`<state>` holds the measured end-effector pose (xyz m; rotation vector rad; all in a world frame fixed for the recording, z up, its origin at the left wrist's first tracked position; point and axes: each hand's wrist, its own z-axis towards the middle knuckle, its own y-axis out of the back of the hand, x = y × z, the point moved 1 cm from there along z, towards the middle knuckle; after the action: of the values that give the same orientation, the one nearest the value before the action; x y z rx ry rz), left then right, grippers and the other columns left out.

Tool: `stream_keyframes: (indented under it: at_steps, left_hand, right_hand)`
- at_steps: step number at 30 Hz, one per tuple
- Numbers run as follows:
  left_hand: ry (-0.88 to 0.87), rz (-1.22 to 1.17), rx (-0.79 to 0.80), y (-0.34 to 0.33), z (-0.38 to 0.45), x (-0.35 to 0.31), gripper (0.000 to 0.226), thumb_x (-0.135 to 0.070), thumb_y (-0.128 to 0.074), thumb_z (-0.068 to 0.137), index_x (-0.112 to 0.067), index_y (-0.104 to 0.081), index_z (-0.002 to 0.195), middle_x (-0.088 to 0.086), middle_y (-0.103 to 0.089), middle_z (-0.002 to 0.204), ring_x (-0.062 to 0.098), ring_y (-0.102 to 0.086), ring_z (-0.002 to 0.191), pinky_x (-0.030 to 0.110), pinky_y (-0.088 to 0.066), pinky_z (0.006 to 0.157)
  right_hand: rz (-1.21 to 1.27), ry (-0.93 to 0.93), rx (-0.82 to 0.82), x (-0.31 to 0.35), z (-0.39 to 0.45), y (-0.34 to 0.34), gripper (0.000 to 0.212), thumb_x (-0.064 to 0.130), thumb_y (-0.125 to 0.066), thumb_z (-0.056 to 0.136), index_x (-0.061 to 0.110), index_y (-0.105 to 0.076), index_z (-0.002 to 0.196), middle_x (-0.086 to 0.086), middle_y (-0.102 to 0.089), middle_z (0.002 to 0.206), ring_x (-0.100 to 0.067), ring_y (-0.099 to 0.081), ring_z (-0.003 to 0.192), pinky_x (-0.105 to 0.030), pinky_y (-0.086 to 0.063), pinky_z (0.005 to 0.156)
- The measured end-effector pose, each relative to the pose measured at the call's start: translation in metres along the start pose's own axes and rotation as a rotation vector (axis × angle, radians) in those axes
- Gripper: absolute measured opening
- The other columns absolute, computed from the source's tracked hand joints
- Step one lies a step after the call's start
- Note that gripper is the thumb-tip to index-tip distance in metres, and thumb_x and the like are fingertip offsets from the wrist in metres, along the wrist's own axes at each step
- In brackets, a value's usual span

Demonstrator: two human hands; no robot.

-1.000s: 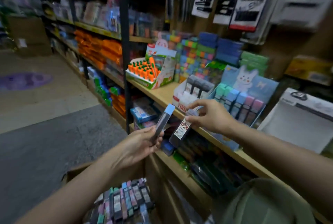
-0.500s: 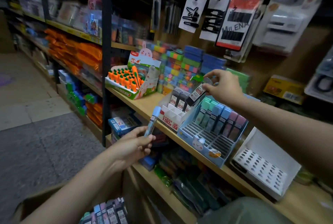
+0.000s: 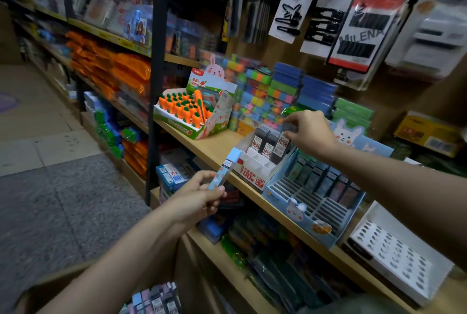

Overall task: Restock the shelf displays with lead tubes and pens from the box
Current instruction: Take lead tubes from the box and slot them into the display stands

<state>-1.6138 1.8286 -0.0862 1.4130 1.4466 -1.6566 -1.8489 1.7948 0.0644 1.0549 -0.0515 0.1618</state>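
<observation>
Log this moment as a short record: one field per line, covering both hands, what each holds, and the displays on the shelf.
left hand: holds a blue-capped lead tube upright, in front of the shelf edge
right hand: pinches the top of a dark lead tube at the white display
white display: three dark tubes at the back, front slots bare
blue bunny display: pastel tubes in the back row, front slots bare
box: at bottom edge, more tubes inside
carrot display: on the shelf, left of the white display
</observation>
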Motion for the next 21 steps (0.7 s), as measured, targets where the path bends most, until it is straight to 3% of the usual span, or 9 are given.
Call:
stream_keyframes:
  at_steps: [4, 8, 12, 14, 17, 21]
  left_hand:
    - [-0.009, -0.024, -0.01, 0.0, 0.005, 0.001, 0.028, -0.001, -0.058, 0.093, -0.018, -0.054, 0.115, 0.003, -0.066, 0.072, 0.007, -0.05, 0.054, 0.02, -0.042, 0.05]
    - [-0.001, -0.049, -0.025, 0.001, 0.008, 0.001, 0.028, -0.003, -0.06, 0.092, -0.018, -0.055, 0.115, 0.004, -0.066, 0.076, 0.009, -0.051, 0.056, 0.021, -0.043, 0.052]
    - [-0.001, -0.046, -0.039, 0.003, 0.007, 0.002, 0.029, -0.003, -0.061, 0.091, -0.017, -0.054, 0.116, 0.004, -0.067, 0.075, 0.008, -0.053, 0.054, 0.021, -0.044, 0.05]
    - [0.009, -0.036, -0.031, 0.003, 0.004, 0.004, 0.029, -0.003, -0.061, 0.091, -0.017, -0.054, 0.116, 0.006, -0.066, 0.078, 0.008, -0.052, 0.055, 0.02, -0.044, 0.051]
    - [0.027, -0.037, -0.01, 0.001, 0.002, 0.007, 0.03, -0.002, -0.06, 0.091, -0.017, -0.054, 0.116, 0.007, -0.065, 0.079, 0.009, -0.05, 0.056, 0.021, -0.043, 0.051]
    - [0.028, -0.04, 0.008, -0.002, 0.003, 0.01, 0.03, -0.002, -0.06, 0.092, -0.017, -0.053, 0.117, 0.003, -0.067, 0.071, 0.008, -0.05, 0.055, 0.021, -0.043, 0.051]
  right_hand:
    - [-0.073, 0.001, 0.031, 0.001, 0.006, 0.006, 0.027, 0.016, -0.075, 0.083, 0.008, -0.073, 0.108, -0.012, -0.073, 0.104, -0.026, -0.067, 0.097, -0.041, -0.055, 0.091]
    - [-0.127, 0.025, 0.047, 0.005, 0.007, 0.007, 0.014, 0.009, -0.065, 0.084, 0.008, -0.074, 0.094, -0.012, -0.072, 0.091, -0.028, -0.066, 0.087, -0.041, -0.056, 0.081]
    - [-0.174, 0.053, 0.107, 0.011, 0.007, 0.0, 0.014, 0.008, -0.057, 0.085, 0.016, -0.062, 0.075, -0.01, -0.068, 0.083, -0.029, -0.063, 0.079, -0.038, -0.054, 0.07]
    - [-0.168, 0.018, 0.137, 0.006, 0.005, -0.005, 0.004, 0.012, -0.066, 0.086, 0.013, -0.07, 0.088, -0.01, -0.071, 0.093, -0.027, -0.065, 0.088, -0.039, -0.056, 0.079]
    - [-0.138, -0.048, 0.174, -0.005, -0.001, -0.014, 0.028, 0.02, -0.077, 0.083, 0.012, -0.073, 0.11, -0.01, -0.07, 0.111, -0.025, -0.065, 0.099, -0.042, -0.054, 0.089]
    - [-0.216, -0.009, 0.16, -0.01, -0.009, -0.027, 0.024, 0.028, -0.061, 0.095, 0.022, -0.071, 0.116, -0.009, -0.055, 0.112, -0.03, -0.056, 0.105, -0.044, -0.048, 0.091]
